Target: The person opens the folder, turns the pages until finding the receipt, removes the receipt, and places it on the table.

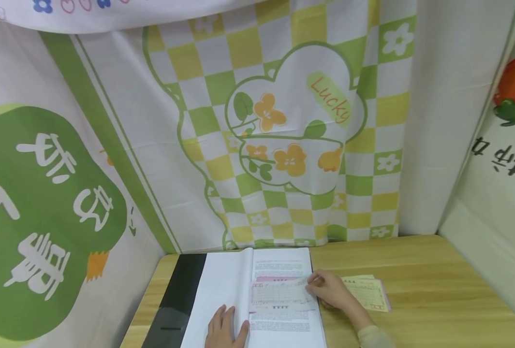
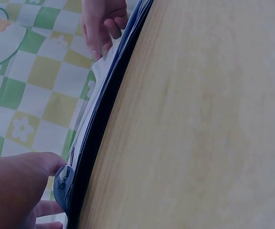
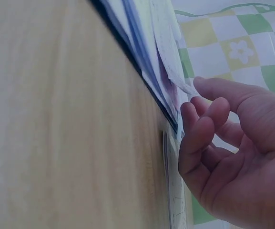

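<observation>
Over the open folder (image 1: 220, 280), our right hand (image 1: 330, 291) pinches the printed slip (image 1: 279, 295) by its right edge; our left hand (image 1: 225, 329) rests there, fingers loose. We expect light, limp, crease-prone paper, best held edgewise.

The head view's bottom edge cuts off the bench (image 1: 448, 290) along its near edge, and with it the near end of the black folder (image 1: 170, 302), the wrist of the left hand (image 1: 226, 332) and part of the right sleeve (image 1: 374, 337). The right hand (image 1: 330, 291) covers the white slip's (image 1: 279, 296) right end and the left part of the yellow slips (image 1: 368, 294), whose number cannot be told. Most of the pink slip (image 1: 263, 279) is hidden under the white one. The printed lines (image 1: 281, 327) are too small to read.
</observation>
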`<move>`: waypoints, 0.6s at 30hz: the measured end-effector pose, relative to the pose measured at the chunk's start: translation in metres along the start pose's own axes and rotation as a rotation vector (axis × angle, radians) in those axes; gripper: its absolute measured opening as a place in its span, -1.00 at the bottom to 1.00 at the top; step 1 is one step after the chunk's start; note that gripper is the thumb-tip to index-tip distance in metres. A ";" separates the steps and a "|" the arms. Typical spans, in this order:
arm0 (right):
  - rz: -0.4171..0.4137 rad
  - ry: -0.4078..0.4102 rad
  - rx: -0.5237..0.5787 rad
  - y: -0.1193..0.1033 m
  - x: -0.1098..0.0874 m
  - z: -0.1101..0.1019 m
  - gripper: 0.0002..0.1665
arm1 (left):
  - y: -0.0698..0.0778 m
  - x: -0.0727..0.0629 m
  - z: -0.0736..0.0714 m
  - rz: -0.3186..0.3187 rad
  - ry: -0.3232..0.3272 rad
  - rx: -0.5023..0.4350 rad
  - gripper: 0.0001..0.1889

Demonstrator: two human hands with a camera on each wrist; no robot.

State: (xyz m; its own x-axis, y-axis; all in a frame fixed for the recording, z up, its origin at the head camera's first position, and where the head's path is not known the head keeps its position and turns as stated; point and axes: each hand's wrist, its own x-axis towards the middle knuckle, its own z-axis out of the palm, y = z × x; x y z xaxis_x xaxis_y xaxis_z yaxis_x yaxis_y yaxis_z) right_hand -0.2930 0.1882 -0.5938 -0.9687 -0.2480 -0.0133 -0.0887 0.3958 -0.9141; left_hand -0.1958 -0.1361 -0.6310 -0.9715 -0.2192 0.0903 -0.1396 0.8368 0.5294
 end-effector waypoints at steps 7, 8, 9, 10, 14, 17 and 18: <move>-0.001 -0.033 0.025 -0.004 -0.001 0.005 -0.72 | -0.002 -0.002 0.003 0.009 0.011 0.019 -0.28; 0.002 -0.038 0.025 -0.004 -0.001 0.006 -0.72 | -0.002 -0.002 0.003 0.009 0.013 0.019 -0.27; 0.006 -0.041 0.026 -0.005 -0.001 0.008 -0.73 | -0.003 -0.002 0.004 0.009 0.014 0.020 -0.27; 0.008 -0.045 0.024 -0.005 -0.001 0.009 -0.73 | -0.003 -0.002 0.004 0.011 0.016 0.021 -0.27; 0.023 -0.057 0.012 -0.007 -0.001 0.013 -0.71 | -0.004 -0.002 0.005 0.016 0.024 0.020 -0.29; 0.020 -0.067 0.011 -0.008 0.000 0.016 -0.71 | -0.004 -0.001 0.005 0.017 0.028 0.023 -0.30; 0.016 -0.071 0.010 -0.009 0.000 0.016 -0.71 | -0.004 -0.001 0.005 0.017 0.029 0.024 -0.30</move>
State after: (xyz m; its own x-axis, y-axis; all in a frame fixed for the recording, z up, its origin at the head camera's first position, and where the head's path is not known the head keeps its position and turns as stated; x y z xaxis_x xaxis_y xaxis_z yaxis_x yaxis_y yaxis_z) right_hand -0.2886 0.1705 -0.5922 -0.9511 -0.3038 -0.0566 -0.0704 0.3915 -0.9175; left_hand -0.1951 -0.1363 -0.6374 -0.9678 -0.2190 0.1237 -0.1282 0.8525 0.5068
